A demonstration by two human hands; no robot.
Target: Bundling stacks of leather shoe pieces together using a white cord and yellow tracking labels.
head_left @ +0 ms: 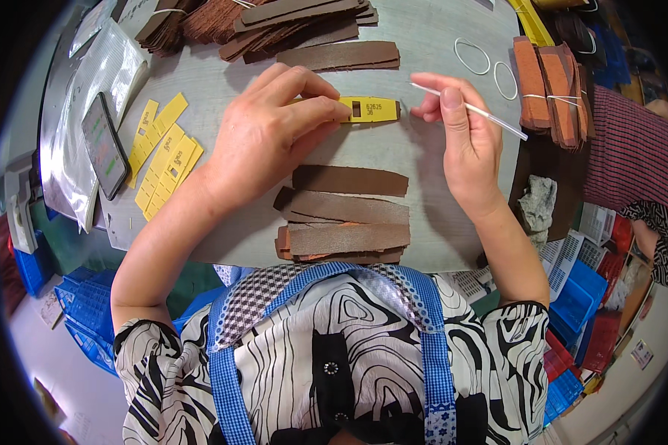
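My left hand (278,115) presses its fingertips on the left end of a narrow yellow template (382,110) with a small square window. A dark brown edge shows along the template's right tip; most of what lies beneath is hidden. My right hand (469,152) pinches a thin white marking pen (497,124), held just right of the template with its tip apart from it. Below the template, brown leather strips (349,241) lie in a loose overlapping pile, with one strip (349,180) at its top. Other brown strips (341,55) lie above the template.
Several yellow templates (169,167) and a phone (105,144) lie at left, beside a clear plastic bag (115,63). Stacked strips (297,26) sit at the far edge. Two white rubber bands (472,56) and a tied orange-brown bundle (549,93) are at right. Another person's striped clothing (638,152) shows beyond.
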